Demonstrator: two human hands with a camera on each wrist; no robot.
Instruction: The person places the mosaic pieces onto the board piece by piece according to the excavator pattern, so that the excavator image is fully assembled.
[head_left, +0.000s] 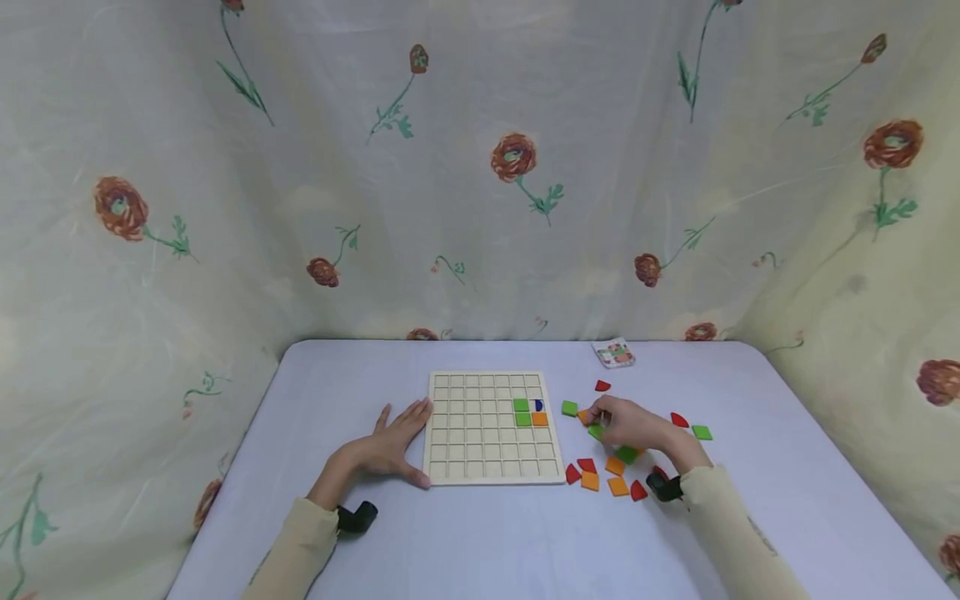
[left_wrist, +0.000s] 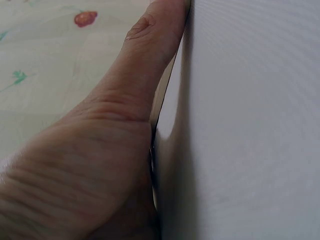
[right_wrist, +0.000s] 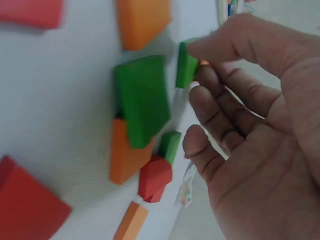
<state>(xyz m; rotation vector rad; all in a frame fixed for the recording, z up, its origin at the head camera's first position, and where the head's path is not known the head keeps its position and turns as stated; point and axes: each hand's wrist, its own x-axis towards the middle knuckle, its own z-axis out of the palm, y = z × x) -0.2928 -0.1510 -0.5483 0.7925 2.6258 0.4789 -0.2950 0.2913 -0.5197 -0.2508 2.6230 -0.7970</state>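
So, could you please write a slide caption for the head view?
Left hand at the edge of a gridded board, right hand among loose coloured pieces on a pale table.

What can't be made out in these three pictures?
Head view: markings on the small white rectangular sheet, too small to read.
Left wrist view: most of the pale square gridded board, hidden by the left hand.
Right wrist view: the flat red piece at upper left, blurred and cut off by the frame.
Same view: part of the flat green tile, covered by the right hand.
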